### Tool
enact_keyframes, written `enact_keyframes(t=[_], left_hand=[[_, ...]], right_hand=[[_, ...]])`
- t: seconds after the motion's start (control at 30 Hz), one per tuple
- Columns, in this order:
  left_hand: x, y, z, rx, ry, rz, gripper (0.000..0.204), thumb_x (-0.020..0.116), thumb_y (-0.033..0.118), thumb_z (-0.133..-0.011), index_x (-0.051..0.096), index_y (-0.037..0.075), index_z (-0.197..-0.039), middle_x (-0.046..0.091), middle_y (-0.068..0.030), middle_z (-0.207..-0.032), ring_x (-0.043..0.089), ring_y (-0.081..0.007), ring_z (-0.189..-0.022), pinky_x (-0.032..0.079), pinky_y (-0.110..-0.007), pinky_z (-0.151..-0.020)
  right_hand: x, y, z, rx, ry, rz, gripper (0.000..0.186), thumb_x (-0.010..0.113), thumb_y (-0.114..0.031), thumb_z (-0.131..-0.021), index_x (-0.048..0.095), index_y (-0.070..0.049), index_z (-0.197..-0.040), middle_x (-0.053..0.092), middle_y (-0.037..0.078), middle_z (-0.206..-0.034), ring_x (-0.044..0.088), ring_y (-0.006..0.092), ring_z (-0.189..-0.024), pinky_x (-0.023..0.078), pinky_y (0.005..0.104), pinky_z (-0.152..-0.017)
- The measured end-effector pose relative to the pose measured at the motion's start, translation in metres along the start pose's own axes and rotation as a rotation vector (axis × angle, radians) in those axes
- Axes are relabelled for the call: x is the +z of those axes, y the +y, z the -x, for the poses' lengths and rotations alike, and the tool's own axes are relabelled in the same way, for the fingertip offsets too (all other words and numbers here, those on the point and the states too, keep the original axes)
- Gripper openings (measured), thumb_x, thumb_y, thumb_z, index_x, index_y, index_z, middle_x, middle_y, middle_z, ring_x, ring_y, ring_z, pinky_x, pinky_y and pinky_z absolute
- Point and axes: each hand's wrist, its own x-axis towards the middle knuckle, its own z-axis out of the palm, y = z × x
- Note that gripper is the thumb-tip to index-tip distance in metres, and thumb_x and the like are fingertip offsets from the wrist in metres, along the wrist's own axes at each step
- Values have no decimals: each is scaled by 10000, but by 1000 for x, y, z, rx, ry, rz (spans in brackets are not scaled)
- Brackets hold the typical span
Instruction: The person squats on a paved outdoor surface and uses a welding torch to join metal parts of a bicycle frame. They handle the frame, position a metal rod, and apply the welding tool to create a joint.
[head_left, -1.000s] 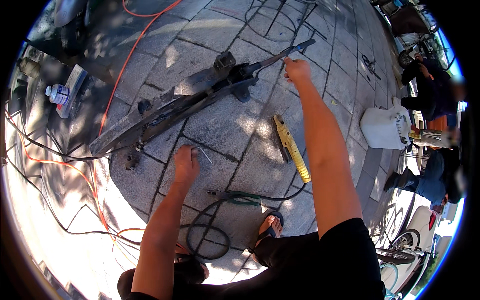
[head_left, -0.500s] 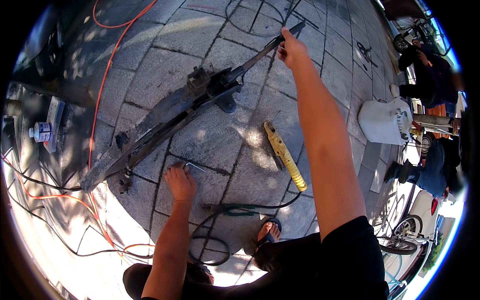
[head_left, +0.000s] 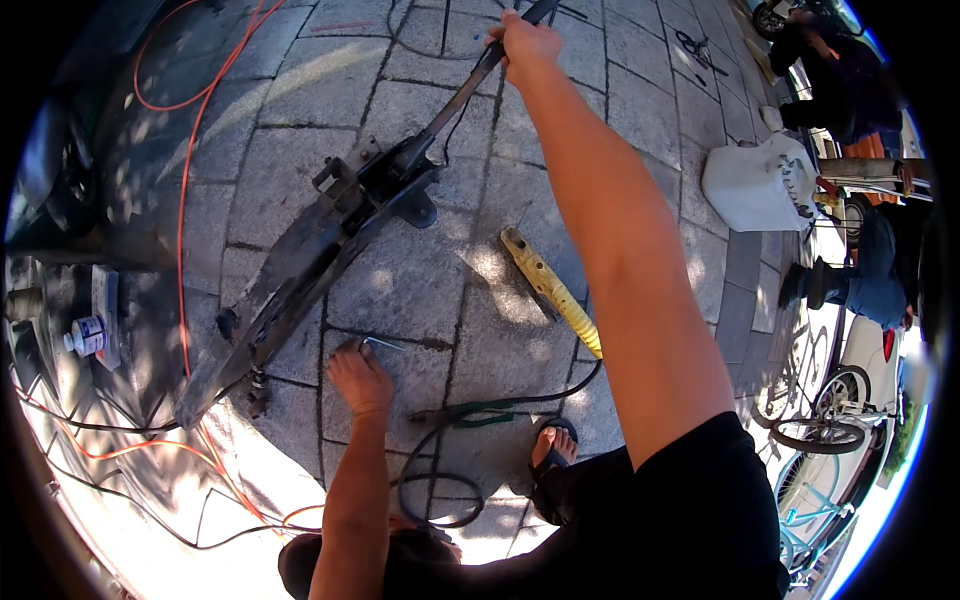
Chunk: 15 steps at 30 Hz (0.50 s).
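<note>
Beyond left hand (head_left: 361, 382), on paving (head_left: 400, 290): metal frame (head_left: 310, 262), long axis slanting lower-left to upper-right. Right hand (head_left: 528, 44) closed round its far handle (head_left: 461, 102); left hand, nearer low end, fingers curled beside bent metal rod (head_left: 386, 345), grip unclear.

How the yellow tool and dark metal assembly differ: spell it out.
The yellow tool is bright and shorter; the dark metal assembly is blackish and longer. The yellow tool lies on the paving, unheld; the dark metal assembly is gripped by the right hand. Both are elongated.
</note>
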Motion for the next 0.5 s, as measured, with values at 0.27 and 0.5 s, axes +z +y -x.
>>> enact_keyframes(t=[0.27, 0.5], left_hand=[[-4, 0, -2, 11, 17, 3, 171, 578, 127, -991, 597, 24, -1127, 618, -182, -1074, 559, -411, -992, 393, -538, -877], [-4, 7, -4, 43, 27, 9, 179, 541, 131, -1026, 592, -3, -1134, 618, -215, -1089, 566, -433, -990, 403, -540, -864]], right_hand=[[-35, -14, -16, 54, 336, -44, 321, 641, -227, -1049, 559, 46, -1197, 746, 166, -932, 764, 283, -746, 491, 326, -471], [-30, 7, 15, -125, 196, 411, 360, 625, -306, -982, 719, 40, -1012, 752, 230, -868, 757, 382, -854, 560, 492, -764]])
